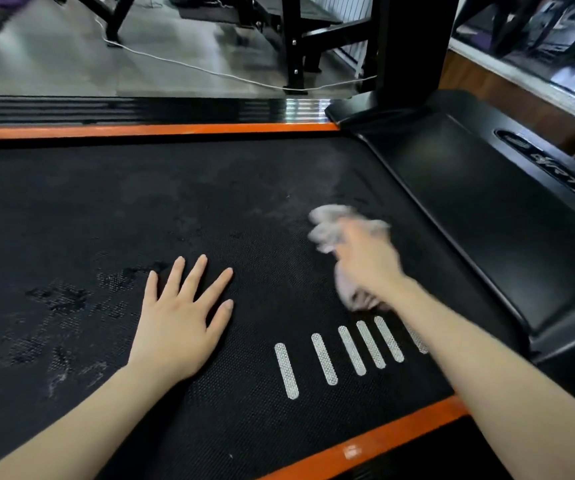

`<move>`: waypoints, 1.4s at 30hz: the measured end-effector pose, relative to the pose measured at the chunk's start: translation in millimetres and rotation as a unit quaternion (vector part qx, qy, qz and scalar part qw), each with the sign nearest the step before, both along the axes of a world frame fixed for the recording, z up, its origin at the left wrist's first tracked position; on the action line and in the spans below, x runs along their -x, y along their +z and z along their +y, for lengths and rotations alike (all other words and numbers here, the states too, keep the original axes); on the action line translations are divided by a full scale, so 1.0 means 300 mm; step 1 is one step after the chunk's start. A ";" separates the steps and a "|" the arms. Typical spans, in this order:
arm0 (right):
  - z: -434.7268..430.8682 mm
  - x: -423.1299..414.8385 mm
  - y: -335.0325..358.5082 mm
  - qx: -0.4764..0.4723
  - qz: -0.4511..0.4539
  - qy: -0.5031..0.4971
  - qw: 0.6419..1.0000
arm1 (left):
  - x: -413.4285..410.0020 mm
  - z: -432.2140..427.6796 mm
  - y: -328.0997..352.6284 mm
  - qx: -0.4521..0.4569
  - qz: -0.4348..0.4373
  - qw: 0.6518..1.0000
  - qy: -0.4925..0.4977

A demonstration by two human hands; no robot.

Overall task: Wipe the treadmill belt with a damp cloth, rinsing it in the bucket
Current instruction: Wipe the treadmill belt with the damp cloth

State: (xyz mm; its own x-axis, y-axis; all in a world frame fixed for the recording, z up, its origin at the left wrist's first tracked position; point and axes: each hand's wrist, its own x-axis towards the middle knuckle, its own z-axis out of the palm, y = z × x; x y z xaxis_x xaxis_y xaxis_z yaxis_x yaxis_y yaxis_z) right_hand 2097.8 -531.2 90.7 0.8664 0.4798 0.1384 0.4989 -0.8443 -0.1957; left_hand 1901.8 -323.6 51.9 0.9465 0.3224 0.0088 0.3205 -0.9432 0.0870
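Note:
The black textured treadmill belt (140,209) fills most of the view, with dark wet patches and pale smears at its left. My left hand (180,317) lies flat on the belt, fingers straight and spread. My right hand (365,261) grips a crumpled pale cloth (334,223) against the belt near its right end; the hand and cloth are motion-blurred. Part of the cloth also shows below the hand. Several white stripes (348,351) are printed on the belt beneath my right forearm. No bucket is in view.
Orange side rails (147,130) run along both long edges of the belt. The black motor cover (480,209) and an upright post (410,46) stand at the right. Beyond lie grey floor, a white cable (182,64) and black equipment legs (296,46).

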 end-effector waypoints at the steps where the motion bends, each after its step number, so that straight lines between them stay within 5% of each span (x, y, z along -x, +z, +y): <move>1: -0.039 -0.089 0.011 0.024 0.000 -0.095 0.995 | 0.001 -0.003 0.003 0.005 -0.001 1.000 0.004; 3: -0.065 -0.189 0.001 0.067 0.014 -0.174 0.982 | -0.016 -0.009 0.012 0.019 -0.015 1.000 0.016; 12: -0.076 -0.221 -0.055 0.044 -0.015 -0.147 0.988 | -0.374 0.070 0.025 -0.008 0.005 0.998 0.060; 28: 0.208 -0.437 -0.070 0.091 -0.032 -0.029 0.995 | -0.376 0.070 -0.019 -0.008 -0.046 0.996 0.078; 34: 0.237 -0.440 -0.038 0.043 -0.013 -0.063 0.997 | -0.382 0.067 -0.025 -0.009 -0.054 0.995 0.079; 42: 0.081 0.083 -0.100 -0.060 -0.085 0.224 0.969 | -0.372 0.065 -0.018 0.012 -0.058 0.995 0.078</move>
